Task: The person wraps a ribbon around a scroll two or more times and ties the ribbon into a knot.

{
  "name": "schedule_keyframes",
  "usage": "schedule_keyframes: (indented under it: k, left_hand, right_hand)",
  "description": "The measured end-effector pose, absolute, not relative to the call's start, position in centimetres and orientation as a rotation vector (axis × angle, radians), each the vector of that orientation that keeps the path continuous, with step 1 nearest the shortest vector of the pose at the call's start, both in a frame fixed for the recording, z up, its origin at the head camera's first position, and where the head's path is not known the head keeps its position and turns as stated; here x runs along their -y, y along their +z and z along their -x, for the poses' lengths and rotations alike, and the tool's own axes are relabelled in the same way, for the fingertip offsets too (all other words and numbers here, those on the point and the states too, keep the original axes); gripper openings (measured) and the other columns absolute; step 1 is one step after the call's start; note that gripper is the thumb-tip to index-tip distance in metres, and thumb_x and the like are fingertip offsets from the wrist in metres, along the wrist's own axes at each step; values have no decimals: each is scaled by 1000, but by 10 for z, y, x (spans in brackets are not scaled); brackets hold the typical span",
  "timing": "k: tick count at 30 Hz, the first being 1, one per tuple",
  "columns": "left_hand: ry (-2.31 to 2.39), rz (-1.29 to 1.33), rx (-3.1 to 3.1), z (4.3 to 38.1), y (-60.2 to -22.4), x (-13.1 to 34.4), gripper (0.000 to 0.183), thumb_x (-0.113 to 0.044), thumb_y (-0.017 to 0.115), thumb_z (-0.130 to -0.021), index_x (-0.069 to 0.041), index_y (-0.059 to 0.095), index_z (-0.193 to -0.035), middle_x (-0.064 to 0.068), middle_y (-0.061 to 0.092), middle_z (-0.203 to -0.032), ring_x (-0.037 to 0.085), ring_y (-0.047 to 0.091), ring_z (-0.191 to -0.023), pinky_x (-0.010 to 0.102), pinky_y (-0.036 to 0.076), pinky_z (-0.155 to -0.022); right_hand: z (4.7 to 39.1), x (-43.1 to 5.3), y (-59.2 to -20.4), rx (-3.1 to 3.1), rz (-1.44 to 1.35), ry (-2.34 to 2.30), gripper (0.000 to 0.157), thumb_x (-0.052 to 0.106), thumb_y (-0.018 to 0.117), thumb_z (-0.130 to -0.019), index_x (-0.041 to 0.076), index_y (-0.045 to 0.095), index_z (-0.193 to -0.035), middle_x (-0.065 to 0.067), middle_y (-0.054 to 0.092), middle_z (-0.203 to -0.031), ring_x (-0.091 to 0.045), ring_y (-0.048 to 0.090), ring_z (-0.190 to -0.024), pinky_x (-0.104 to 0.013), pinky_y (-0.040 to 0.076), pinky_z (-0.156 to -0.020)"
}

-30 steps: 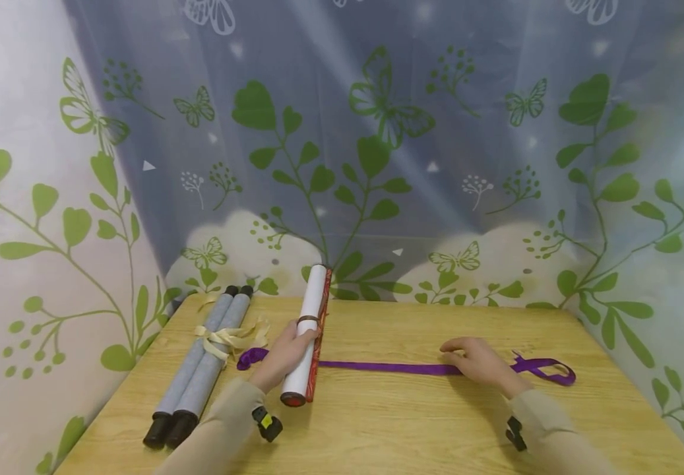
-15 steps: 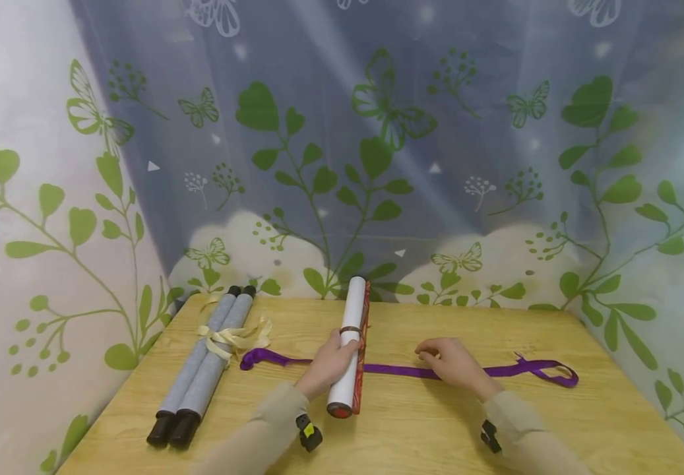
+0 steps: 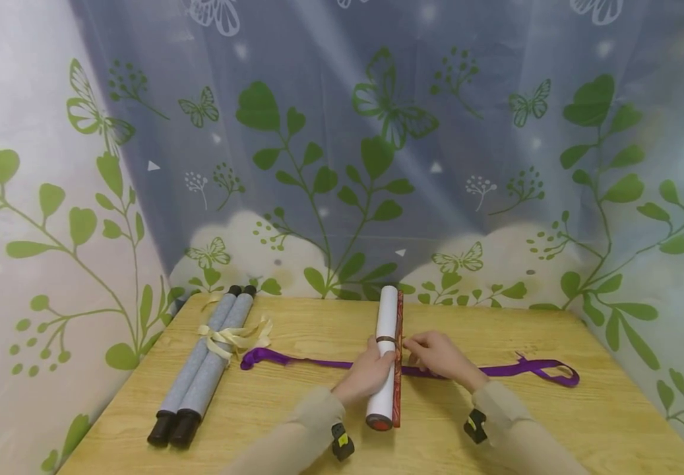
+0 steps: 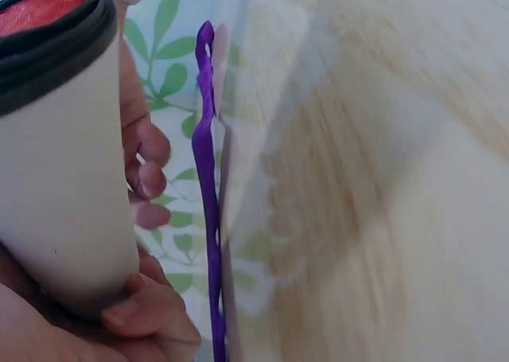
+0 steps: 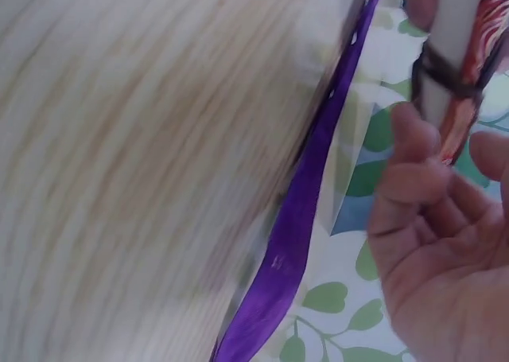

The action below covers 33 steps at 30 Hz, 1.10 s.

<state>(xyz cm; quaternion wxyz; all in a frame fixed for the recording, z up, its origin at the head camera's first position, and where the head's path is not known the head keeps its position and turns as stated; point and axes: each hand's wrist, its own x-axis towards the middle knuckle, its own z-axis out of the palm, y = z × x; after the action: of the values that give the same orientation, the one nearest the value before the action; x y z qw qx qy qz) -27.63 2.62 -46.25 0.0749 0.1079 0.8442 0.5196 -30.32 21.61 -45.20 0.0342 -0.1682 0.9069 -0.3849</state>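
Observation:
My left hand [image 3: 368,371] grips a white scroll [image 3: 386,316] with a dark-rimmed, red-centred end. The left wrist view shows the thumb and fingers curled round the white roll [image 4: 64,187]. A red patterned strip [image 3: 398,389] runs along its right side, and a dark band [image 5: 449,72] goes round both. My right hand [image 3: 441,359] is just right of the scroll, its fingers bent loosely near the red side; nothing shows in its grasp, and I cannot tell whether the fingertips touch. Beneath, a long purple ribbon [image 3: 498,371] crosses the table.
Two grey-blue scrolls [image 3: 206,363] with black ends lie side by side on the left, tied with a cream ribbon [image 3: 229,338]. The wooden table [image 3: 294,330] meets a curtain [image 3: 318,165] printed with green leaves and butterflies behind.
My left hand has carried the white scroll rightward from near the grey-blue scrolls to mid-table. The right hand has moved left along the purple ribbon, up close to the scroll.

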Motion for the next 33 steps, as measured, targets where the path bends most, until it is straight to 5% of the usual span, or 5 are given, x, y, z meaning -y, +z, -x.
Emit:
schedule_keyframes:
  k: [5, 14, 21, 26, 33]
  left_hand:
    - [1533, -385, -2533, 274, -466, -37, 71, -33, 41, -102, 11, 13, -150, 16, 60, -93, 21, 61, -77, 36, 51, -69]
    - [1348, -507, -2542, 274, -469, -40, 78, -37, 45, -102, 12, 9, -151, 17, 63, -98, 18, 61, -77, 32, 51, -67]
    - [1174, -555, -2578, 277, -468, -38, 85, -42, 48, -100, 18, 13, -148, 18, 65, -91, 18, 59, -71, 30, 48, -61]
    - [1131, -562, -2587, 279, -467, -36, 85, -43, 50, -99, 18, 16, -148, 21, 65, -102, 17, 60, -77, 31, 50, -66]
    - [1083, -548, -2610, 283, -468, -33, 86, -46, 53, -98, 15, 20, -149, 17, 66, -93, 18, 62, -70, 30, 49, -59]
  right_hand:
    - [305, -213, -451, -2689, 387, -1249, 33, 33, 49, -103, 6, 68, -103, -6, 61, -61, -10, 44, -40, -22, 36, -37]
    - [308, -220, -453, -2629, 375, -1230, 30, 25, 51, -102, 2, 67, -93, -5, 61, -65, -12, 55, -54, -24, 42, -44]
    - [305, -223, -456, -2639, 387, -1178, 30, 23, 51, -102, 3, 63, -83, -2, 56, -63, -10, 44, -49, -23, 37, -43]
    - [305, -223, -457, -2630, 416, -1168, 26, 22, 51, -102, 1, 64, -92, -3, 56, -64, -12, 48, -54, -26, 39, -47]
    - [305, -223, -460, -2570, 456, -1198, 24, 17, 52, -101, -5, 61, -98, -4, 56, -67, -12, 48, -59, -24, 39, -53]
